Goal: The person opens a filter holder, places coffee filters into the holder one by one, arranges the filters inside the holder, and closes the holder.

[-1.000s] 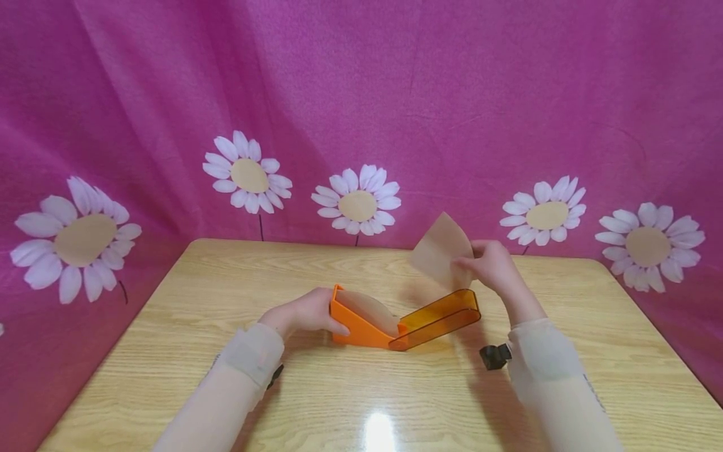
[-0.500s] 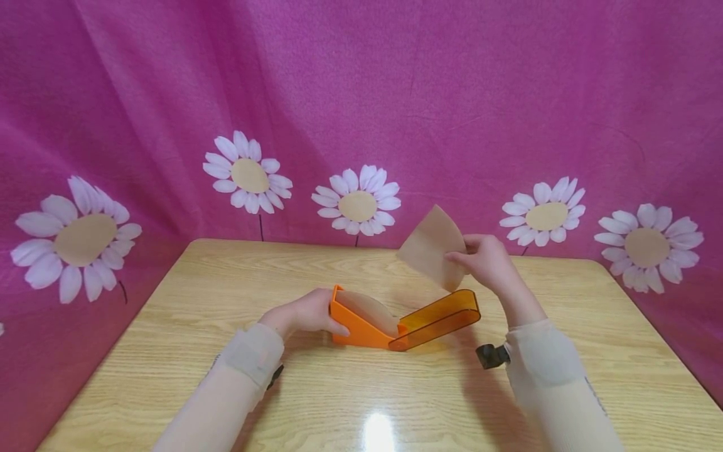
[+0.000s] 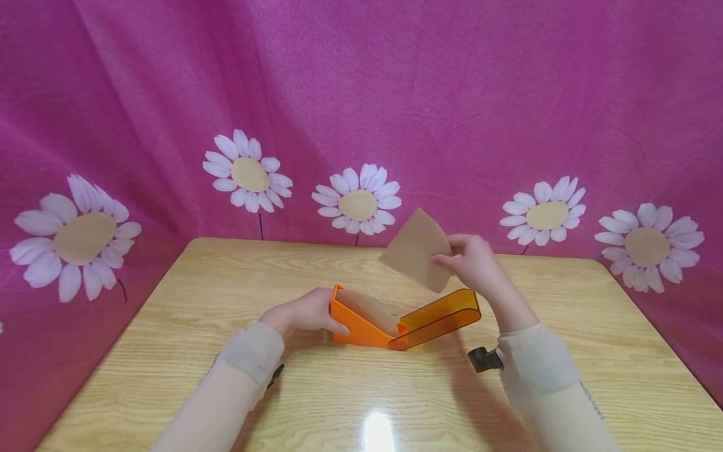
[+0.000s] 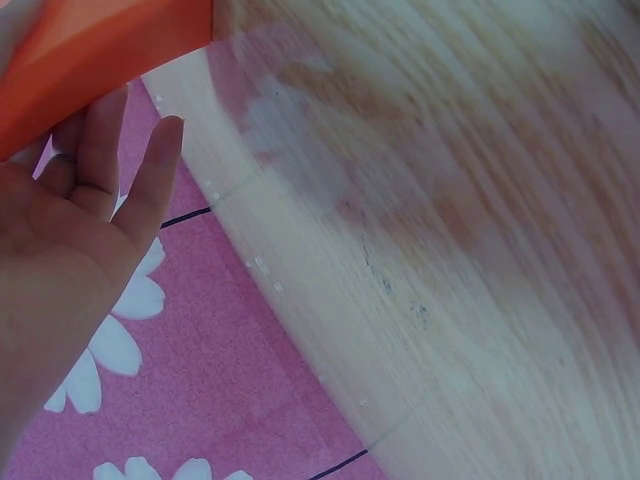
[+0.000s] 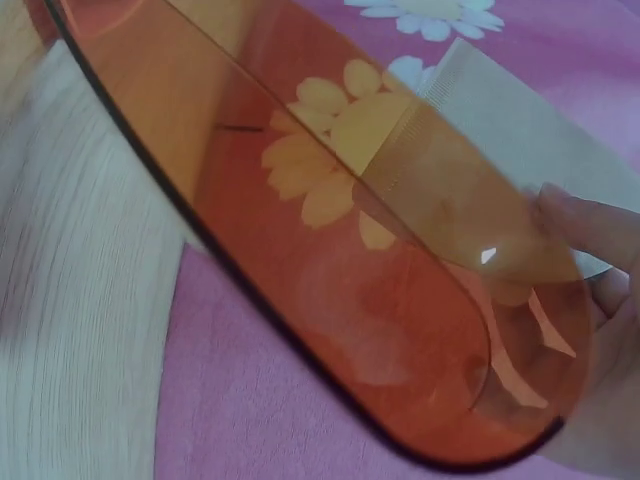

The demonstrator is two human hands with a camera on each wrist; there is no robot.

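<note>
My left hand [image 3: 307, 312] grips the back end of an orange coffee filter holder [image 3: 358, 326], thumb on its near side. In the left wrist view part of the orange holder [image 4: 110, 50] shows above my fingers. Its see-through amber lid [image 3: 440, 318] is swung out to the right. Brown paper filters [image 3: 369, 309] stand inside the holder. Beyond the lid, my right hand [image 3: 474, 260] pinches a brown cone-shaped coffee filter [image 3: 417, 251] by its right side, in the air. A crimped edge shows on that filter [image 5: 510, 130] in the right wrist view, partly behind the lid.
Everything stands on a pale wooden table [image 3: 316, 402]. A pink cloth [image 3: 452, 94] with large white daisies hangs behind the table and along its sides. Small black camera mounts [image 3: 484, 360] stick out from the wrists.
My right hand has moved left with the coffee filter, bringing it nearer the holder. My left hand, the holder and its lid have stayed in place.
</note>
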